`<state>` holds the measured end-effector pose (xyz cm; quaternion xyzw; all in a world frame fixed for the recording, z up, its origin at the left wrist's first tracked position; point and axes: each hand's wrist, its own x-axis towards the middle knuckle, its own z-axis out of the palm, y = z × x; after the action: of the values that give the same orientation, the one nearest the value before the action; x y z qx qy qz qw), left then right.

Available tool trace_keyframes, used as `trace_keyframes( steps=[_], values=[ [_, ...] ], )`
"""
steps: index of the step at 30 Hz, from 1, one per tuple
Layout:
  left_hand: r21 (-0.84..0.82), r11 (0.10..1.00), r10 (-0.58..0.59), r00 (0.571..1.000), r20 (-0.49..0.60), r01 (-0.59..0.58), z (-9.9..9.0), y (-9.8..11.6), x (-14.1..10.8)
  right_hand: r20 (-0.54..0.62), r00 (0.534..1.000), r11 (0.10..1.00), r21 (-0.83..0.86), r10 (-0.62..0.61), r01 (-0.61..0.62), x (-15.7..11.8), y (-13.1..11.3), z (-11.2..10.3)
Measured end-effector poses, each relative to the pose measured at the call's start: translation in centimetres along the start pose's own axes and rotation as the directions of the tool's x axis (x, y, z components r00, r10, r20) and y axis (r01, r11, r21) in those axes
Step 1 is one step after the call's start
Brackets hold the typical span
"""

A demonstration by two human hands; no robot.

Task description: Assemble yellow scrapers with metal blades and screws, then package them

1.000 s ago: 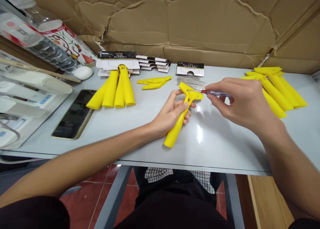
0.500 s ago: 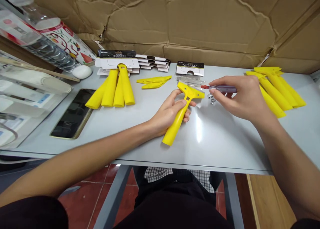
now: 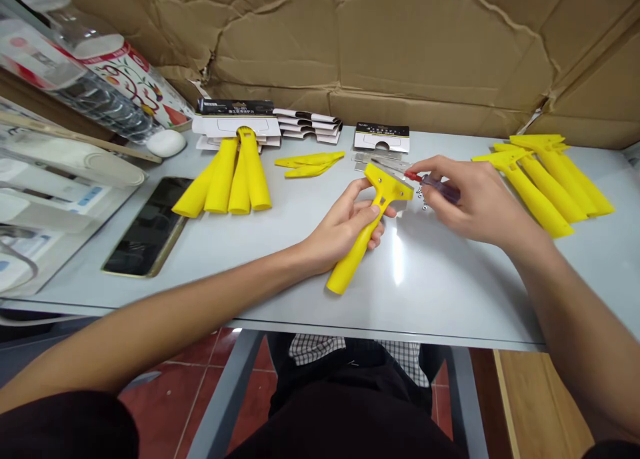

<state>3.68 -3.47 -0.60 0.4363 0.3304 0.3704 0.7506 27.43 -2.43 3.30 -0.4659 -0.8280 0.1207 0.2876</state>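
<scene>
1. Near edge of the grey table (image 3: pixel 440 305): the seated person's forearms reach across it from my side.
2. Left hand (image 3: pixel 345 229): fingers and thumb wrapped round the yellow scraper (image 3: pixel 362 244), held tilted above the tabletop, head pointing away from the body. 2 screw heads show in that head.
3. Right hand (image 3: pixel 483 199): pinching the screwdriver (image 3: pixel 443 187), its red collar just beside the scraper head. Whether the tip touches anything, I cannot tell.
4. Loose screws (image 3: pixel 424 204): a small pile, partly hidden by the right hand.
5. Phone (image 3: pixel 147 225): flat, dark screen up, well to the left.
6. Yellow handles (image 3: pixel 219 179): 4, fanned out left; further scrapers (image 3: pixel 560 179) overlap at right.
7. Flat yellow pieces (image 3: pixel 310 169): between the handles and the held scraper.
8. Clear strips (image 3: pixel 367 157): beyond the scraper head, before a printed card (image 3: pixel 381 140).
9. Cardboard (image 3: pixel 380 52): creased, backing the table.
</scene>
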Motion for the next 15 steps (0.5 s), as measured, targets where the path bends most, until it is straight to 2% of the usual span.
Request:
trace_keyframes(
  steps=[5, 15],
  values=[
    [-0.083, 0.996, -0.03, 0.998, -0.058, 0.025, -0.1, 0.2, 0.3, -0.036, 0.995, 0.956, 0.282, 0.095, -0.081, 0.1, 0.9, 0.5],
    [-0.1, 0.995, -0.033, 0.998, -0.057, 0.027, 0.0, 0.2, 0.3, -0.02, 0.992, 0.877, 0.47, 0.124, -0.1, 0.4, 1.4, 0.6]
  ],
)
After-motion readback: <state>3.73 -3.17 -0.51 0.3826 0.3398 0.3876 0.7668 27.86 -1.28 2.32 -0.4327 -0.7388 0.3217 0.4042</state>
